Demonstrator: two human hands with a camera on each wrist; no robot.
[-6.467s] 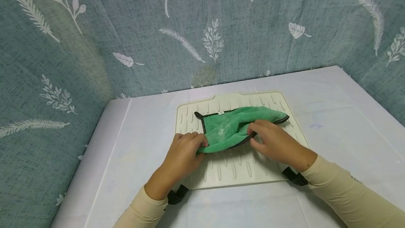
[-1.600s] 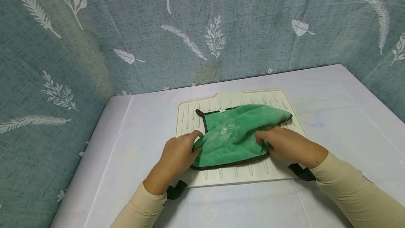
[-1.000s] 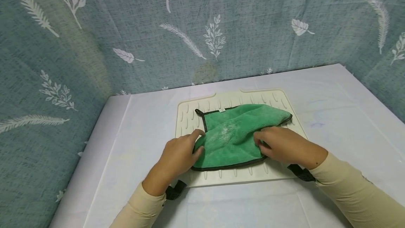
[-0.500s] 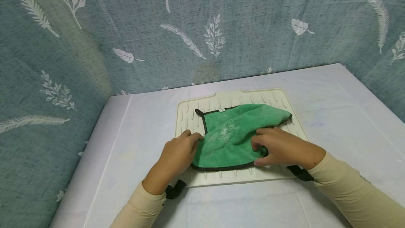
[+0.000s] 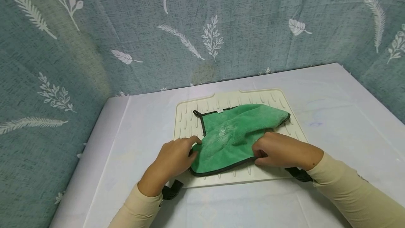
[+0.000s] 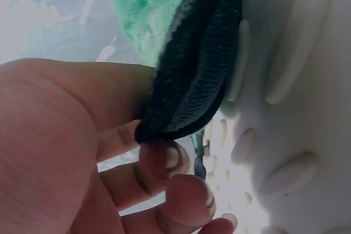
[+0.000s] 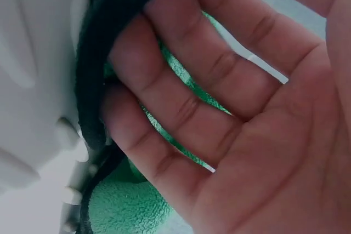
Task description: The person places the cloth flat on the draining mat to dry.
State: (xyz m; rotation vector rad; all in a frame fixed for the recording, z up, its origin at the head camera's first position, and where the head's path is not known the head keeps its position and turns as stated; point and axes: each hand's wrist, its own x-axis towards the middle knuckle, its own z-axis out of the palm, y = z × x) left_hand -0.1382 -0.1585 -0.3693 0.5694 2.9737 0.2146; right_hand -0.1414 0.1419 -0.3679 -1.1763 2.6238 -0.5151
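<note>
A green plush cloth (image 5: 226, 136) with black edging lies creased and partly folded over a cream ridged mat (image 5: 267, 97). A pale dusty patch marks its upper face. My left hand (image 5: 174, 156) pinches the near left corner; in the left wrist view the thumb and a finger grip the black hem (image 6: 189, 75) just off the mat. My right hand (image 5: 280, 150) holds the near edge on the right, its fingers curled at the black hem (image 7: 93, 75) in the right wrist view. The cloth's right near corner is hidden behind that hand.
The mat rests on a table with a white cover (image 5: 133, 133). A blue-green curtain (image 5: 152, 38) with white leaf prints hangs behind and at both sides. Black wrist straps (image 5: 172, 189) show below the hands, and a black loop (image 5: 197, 114) sticks out at the cloth's far left corner.
My left hand has drawn the near left corner slightly toward me. The right hand, whose thumb and finger stood apart half a second ago, now closes on the near edge.
</note>
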